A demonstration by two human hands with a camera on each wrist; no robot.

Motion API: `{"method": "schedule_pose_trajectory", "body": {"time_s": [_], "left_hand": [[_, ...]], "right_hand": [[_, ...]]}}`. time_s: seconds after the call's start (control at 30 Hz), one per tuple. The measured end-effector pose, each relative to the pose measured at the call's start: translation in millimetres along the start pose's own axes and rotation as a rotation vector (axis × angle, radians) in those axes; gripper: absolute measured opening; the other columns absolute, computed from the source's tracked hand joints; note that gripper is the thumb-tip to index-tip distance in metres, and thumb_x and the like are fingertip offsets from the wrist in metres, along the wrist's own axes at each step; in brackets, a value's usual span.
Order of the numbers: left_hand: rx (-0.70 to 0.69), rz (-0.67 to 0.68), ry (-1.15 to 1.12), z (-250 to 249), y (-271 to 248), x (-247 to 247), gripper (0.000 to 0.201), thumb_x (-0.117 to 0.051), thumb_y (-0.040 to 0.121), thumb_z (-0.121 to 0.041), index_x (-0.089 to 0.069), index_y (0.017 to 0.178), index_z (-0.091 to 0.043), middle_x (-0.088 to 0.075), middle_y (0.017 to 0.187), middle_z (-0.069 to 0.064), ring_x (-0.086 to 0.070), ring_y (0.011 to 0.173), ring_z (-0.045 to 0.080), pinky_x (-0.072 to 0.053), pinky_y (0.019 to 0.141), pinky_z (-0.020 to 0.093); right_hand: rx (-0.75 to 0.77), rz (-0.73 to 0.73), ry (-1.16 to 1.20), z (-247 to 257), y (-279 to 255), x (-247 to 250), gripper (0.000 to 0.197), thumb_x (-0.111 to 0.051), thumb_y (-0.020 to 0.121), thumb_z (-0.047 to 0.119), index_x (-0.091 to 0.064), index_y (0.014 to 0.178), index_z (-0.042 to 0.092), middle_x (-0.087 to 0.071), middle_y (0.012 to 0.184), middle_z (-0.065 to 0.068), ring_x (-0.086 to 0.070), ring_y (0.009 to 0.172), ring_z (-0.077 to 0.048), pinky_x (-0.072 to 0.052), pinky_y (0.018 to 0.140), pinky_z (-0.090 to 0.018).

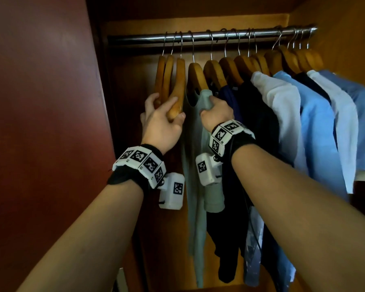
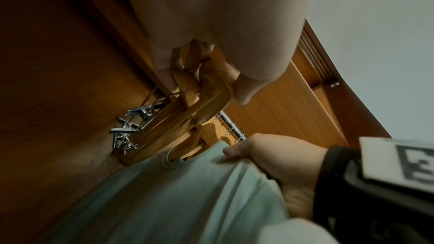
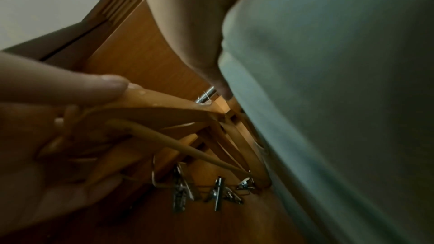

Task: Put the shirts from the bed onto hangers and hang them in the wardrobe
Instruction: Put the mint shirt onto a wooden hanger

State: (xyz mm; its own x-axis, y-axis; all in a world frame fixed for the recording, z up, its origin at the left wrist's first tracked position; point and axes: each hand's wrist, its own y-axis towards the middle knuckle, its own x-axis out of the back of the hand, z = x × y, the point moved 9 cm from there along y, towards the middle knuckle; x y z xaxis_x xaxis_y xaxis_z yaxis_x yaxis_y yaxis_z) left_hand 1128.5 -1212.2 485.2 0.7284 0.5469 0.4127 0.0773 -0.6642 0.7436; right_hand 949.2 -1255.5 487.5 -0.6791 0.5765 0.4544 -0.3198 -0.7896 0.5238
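Now the left hand grips an empty wooden hanger — the right hand pinches the hung grey-green shirt; next, unhook that hanger from the rail.

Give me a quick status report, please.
Left hand grips empty wooden hangers. Right hand grips hung pale green T-shirt. Nothing obstructing.

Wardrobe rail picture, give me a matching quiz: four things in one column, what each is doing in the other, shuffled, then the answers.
1. left hand
2. right hand
3. green shirt
4. rail

A. carries the hanger hooks
B. hangs on a wooden hanger
C. grips the bare hangers
D. grips the green shirt's shoulder

Pairs: 1-C, 2-D, 3-B, 4-A
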Motion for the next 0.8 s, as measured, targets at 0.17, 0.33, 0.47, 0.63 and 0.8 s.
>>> {"method": "schedule_pose_trajectory", "body": {"time_s": [0.17, 0.33, 0.47, 0.63, 0.8], "left_hand": [[-0.014, -0.021, 0.011, -1.5, -0.1, -0.8, 0.045, -0.063, 0.091, -0.03, -0.054, 0.135, -0.032, -0.022, 0.154, -0.001, -0.03, 0.133, 0.03, -0.024, 0.106, 0.026], [-0.024, -0.028, 0.015, -2.1, -1.4, -2.9, 0.045, -0.063, 0.091, -0.031, -0.054, 0.135, -0.032, -0.021, 0.154, -0.002, -0.029, 0.134, 0.029, -0.022, 0.104, 0.023], [-0.039, -0.036, 0.035, -4.3, -3.0, -5.4, 0.046, -0.063, 0.091, -0.032, -0.053, 0.136, -0.032, -0.021, 0.154, -0.001, -0.029, 0.133, 0.031, -0.025, 0.107, 0.028], [-0.072, -0.02, 0.031, -8.9, -4.5, -15.8, 0.048, -0.062, 0.091, -0.039, -0.052, 0.137, -0.032, -0.023, 0.154, 0.001, -0.03, 0.134, 0.031, -0.024, 0.102, 0.025], [-0.114, -0.01, -0.053, -9.0, -3.4, -24.9, 0.051, -0.058, 0.09, -0.044, -0.053, 0.138, -0.024, -0.029, 0.152, 0.003, -0.034, 0.134, 0.027, -0.025, 0.11, 0.026]], "right_hand": [[-0.082, -0.038, 0.149, -10.2, 7.0, 2.7, 0.052, -0.056, 0.092, 0.024, -0.046, 0.142, 0.029, -0.057, 0.134, -0.007, -0.055, 0.121, -0.027, -0.043, 0.096, -0.028], [-0.072, -0.038, 0.181, -15.6, 7.5, -4.0, 0.053, -0.06, 0.092, 0.03, -0.045, 0.143, 0.029, -0.058, 0.133, -0.006, -0.056, 0.119, -0.026, -0.044, 0.095, -0.028], [-0.016, -0.037, 0.191, -20.0, 3.7, -10.4, 0.056, -0.061, 0.091, 0.041, -0.045, 0.143, 0.027, -0.053, 0.136, -0.011, -0.053, 0.121, -0.029, -0.043, 0.096, -0.032], [0.122, -0.01, 0.17, -12.3, -5.3, -7.6, 0.056, -0.053, 0.096, 0.042, -0.044, 0.144, 0.014, -0.038, 0.147, -0.015, -0.04, 0.133, -0.027, -0.03, 0.104, -0.024], [0.398, -0.189, 0.38, 23.1, -30.2, 32.0, 0.038, -0.052, 0.098, 0.026, -0.058, 0.13, 0.006, -0.059, 0.122, -0.008, -0.06, 0.104, -0.013, -0.042, 0.093, -0.015]]}}
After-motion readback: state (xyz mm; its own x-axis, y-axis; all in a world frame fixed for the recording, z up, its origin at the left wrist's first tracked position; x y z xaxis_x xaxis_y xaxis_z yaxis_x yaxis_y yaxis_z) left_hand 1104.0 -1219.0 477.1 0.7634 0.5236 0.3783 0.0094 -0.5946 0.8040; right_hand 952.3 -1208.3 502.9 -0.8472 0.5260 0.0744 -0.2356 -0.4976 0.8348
